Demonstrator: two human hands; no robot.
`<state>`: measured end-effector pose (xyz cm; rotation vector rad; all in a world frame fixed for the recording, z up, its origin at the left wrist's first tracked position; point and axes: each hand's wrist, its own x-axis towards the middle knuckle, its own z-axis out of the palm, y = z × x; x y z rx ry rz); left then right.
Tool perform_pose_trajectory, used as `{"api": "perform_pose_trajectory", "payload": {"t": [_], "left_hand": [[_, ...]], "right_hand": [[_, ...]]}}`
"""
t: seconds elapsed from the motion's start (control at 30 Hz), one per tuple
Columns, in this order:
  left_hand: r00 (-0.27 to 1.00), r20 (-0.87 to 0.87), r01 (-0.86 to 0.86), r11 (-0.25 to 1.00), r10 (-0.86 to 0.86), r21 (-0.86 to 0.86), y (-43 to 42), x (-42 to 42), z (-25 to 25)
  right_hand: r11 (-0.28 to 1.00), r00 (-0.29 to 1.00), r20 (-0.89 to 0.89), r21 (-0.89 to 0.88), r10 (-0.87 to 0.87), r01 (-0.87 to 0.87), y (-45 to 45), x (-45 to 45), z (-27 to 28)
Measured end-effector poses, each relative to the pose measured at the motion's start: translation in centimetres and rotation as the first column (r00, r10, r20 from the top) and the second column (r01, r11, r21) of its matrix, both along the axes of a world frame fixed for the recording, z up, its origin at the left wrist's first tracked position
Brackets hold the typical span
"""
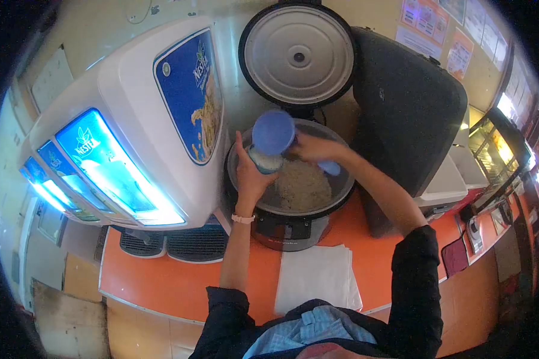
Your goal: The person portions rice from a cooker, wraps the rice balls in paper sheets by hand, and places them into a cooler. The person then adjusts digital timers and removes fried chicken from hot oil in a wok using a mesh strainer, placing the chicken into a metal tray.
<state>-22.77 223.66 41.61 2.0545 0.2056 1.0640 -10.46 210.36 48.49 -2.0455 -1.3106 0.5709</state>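
Note:
My left hand [253, 176] is wrapped around a small bowl [266, 160] with white rice in it, over the left part of a large rice cooker [284, 224]. My right hand [310, 147] is closed on a round blue cup [273, 132], which is tilted just above the bowl. Motion blurs the right fingers a little. Below both hands, cooked rice [303, 185] lies in the cooker's pot. A light-blue paddle-like piece [329, 168] shows by my right wrist; I cannot tell whether the hand holds it.
The cooker's round lid [299, 57] stands raised behind the pot. A white drink dispenser [129, 90] rises close on the left, and a large black case [407, 113] on the right. White sheets [315, 275] lie on the orange counter [161, 284] in front.

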Motion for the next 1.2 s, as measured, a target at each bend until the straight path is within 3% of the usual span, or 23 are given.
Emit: {"api": "perform_pose_trajectory", "payload": {"t": [0.03, 0.13, 0.23, 0.37, 0.47, 0.5, 0.6, 0.63, 0.7, 0.73, 0.77, 0.8, 0.87, 1.0, 1.07, 1.1, 1.17, 1.2], "left_hand": [[0.999, -0.006, 0.045, 0.998, -0.046, -0.042, 0.3, 0.0, 0.0], [0.996, -0.021, 0.084, 0.995, -0.086, -0.052, -0.1, -0.2, 0.1], [0.994, -0.009, 0.105, 0.993, -0.106, -0.049, -0.5, -0.9, 1.2], [0.970, 0.020, 0.242, 0.949, -0.243, -0.200, 1.4, -0.3, -0.4], [0.972, 0.046, 0.233, 0.966, -0.229, -0.110, 2.5, -0.2, -0.8], [0.973, 0.046, 0.232, 0.967, -0.228, -0.109, 2.4, -0.4, -0.6], [0.986, 0.011, 0.167, 0.986, -0.167, -0.019, 0.9, -1.4, 0.7], [0.973, -0.007, 0.228, 0.968, -0.230, -0.108, 0.7, -1.5, 1.0], [0.957, -0.014, 0.283, 0.940, -0.291, -0.193, 0.8, -1.3, 1.2], [0.964, -0.032, 0.254, 0.953, -0.262, -0.164, 1.0, -0.9, 1.2], [0.971, -0.047, 0.225, 0.965, -0.233, -0.137, 1.1, -0.6, 1.1], [0.971, -0.045, 0.227, 0.964, -0.235, -0.136, 1.3, -0.5, 0.9], [0.959, 0.036, 0.284, 0.956, -0.282, -0.077, 1.4, -0.6, 0.3], [0.976, -0.027, 0.212, 0.968, -0.217, -0.135, 0.9, -1.3, 0.5], [0.981, -0.003, 0.191, 0.975, -0.193, -0.111, 1.2, -1.3, 0.9], [0.982, -0.003, 0.186, 0.976, -0.187, -0.114, 1.5, -1.4, 0.6], [0.993, 0.006, 0.118, 0.992, -0.118, -0.039, 2.2, -1.2, 0.2], [0.993, 0.010, 0.116, 0.993, -0.115, -0.033, 2.3, -1.2, 0.3]], "right_hand": [[1.000, 1.000, -0.003, -0.001, -0.003, 0.003, 0.2, 1.5, -0.1], [0.971, 0.962, -0.268, -0.216, 0.043, -0.104, 0.3, 2.7, -0.6], [0.998, 0.997, -0.077, 0.056, -0.013, 0.018, 0.0, 0.2, -3.2], [0.995, 0.990, -0.122, -0.061, 0.072, -0.079, -0.9, 2.2, -0.6], [0.988, 0.993, -0.115, -0.156, -0.003, -0.015, -1.8, 1.6, -0.7], [0.989, 0.999, 0.018, -0.139, -0.039, 0.041, -1.3, 1.3, -2.8], [0.995, 0.979, 0.192, -0.056, -0.066, 0.078, -0.9, 2.4, -5.0], [0.972, 0.899, 0.438, 0.210, 0.004, -0.106, 0.1, 6.3, -7.5], [0.849, 0.747, 0.664, 0.402, -0.013, -0.342, 0.1, 6.3, -6.4], [0.963, 0.943, 0.329, 0.237, 0.047, -0.131, -1.0, 2.1, -1.5], [1.000, 0.998, -0.054, -0.018, -0.008, 0.007, -1.4, -0.8, 1.1], [1.000, 0.999, -0.051, -0.018, -0.010, 0.009, -1.1, -1.7, 0.7], [0.997, 0.992, 0.116, -0.059, -0.046, 0.053, -0.8, -2.7, -0.5], [0.997, 0.974, 0.218, -0.044, -0.056, 0.068, -0.4, -2.0, -1.7], [0.994, 0.985, -0.174, -0.105, 0.016, -0.035, -0.8, -0.6, -0.1], [0.993, 0.984, -0.175, -0.107, 0.022, -0.041, -1.0, -0.3, -0.7], [0.996, 0.989, 0.127, 0.015, 0.081, -0.083, -0.9, 0.7, -3.0], [0.996, 0.988, 0.131, 0.020, 0.082, -0.085, -0.4, 1.2, -4.7]]}}
